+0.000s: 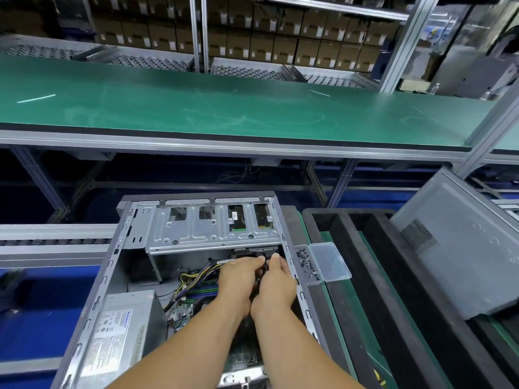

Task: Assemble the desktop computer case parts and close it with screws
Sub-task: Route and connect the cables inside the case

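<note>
An open grey desktop computer case (112,265) lies on its side in front of me, its silver drive cage (196,231) across the far end. Both my hands reach inside, just below the cage. My left hand (238,279) and my right hand (276,287) pinch a black cable connector (265,266) between their fingertips. Yellow and purple wires (193,276) run over the motherboard to the left of my hands. The power supply (123,329) sits at the near left. A grey side panel (463,262) leans at the right.
A small clear plastic box (328,262) with several dark screws (307,262) rests by the case's right edge. Black foam trays (365,276) lie on the green mat to the right. A long green conveyor bench (238,108) runs behind, with shelves of cardboard boxes (280,32) beyond.
</note>
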